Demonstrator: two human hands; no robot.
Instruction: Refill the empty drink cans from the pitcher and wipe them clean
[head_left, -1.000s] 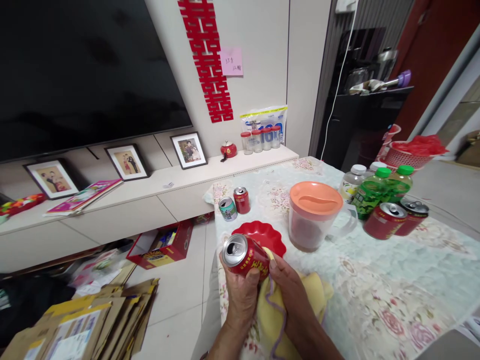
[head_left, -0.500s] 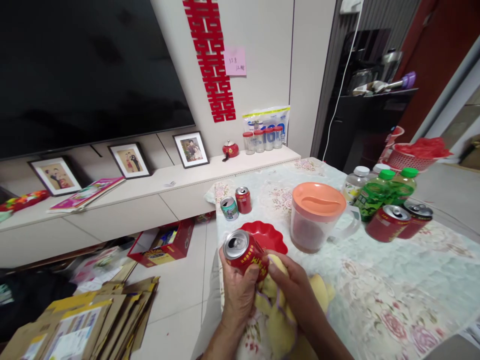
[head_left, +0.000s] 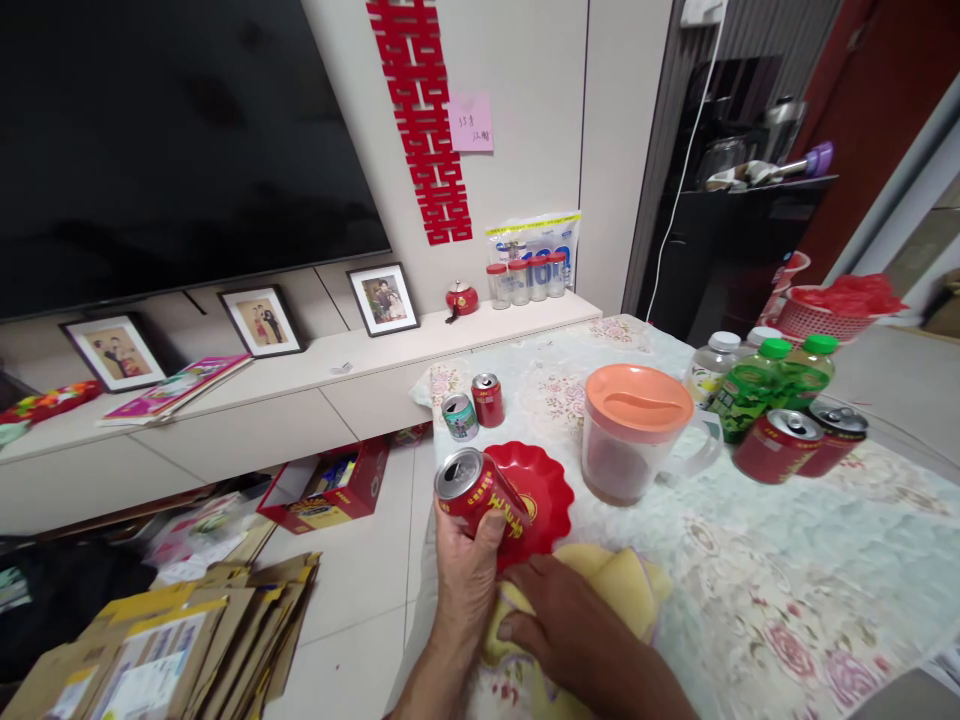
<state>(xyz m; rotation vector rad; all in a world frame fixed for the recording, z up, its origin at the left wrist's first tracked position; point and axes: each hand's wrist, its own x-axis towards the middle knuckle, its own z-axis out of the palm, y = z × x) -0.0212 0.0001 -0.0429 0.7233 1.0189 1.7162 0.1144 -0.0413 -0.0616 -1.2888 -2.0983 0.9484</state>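
Near the left edge of the table (head_left: 720,500), the left hand (head_left: 466,565) grips the tilted red can (head_left: 474,497), which could drop if that grip slackens, while the right hand (head_left: 562,620) covers the yellow cloth (head_left: 626,588), hold unclear

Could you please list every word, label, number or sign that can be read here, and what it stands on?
"囍", repeated: red paper strip on the wall.
"160", apparently: bag, partly behind jars.
Not clearly legible: handwriting on the pink note; yellow characters on the red can in the left hand, partly covered by the thumb.
Too small or blurred: labels on the green-capped bottles and flattened cardboard.
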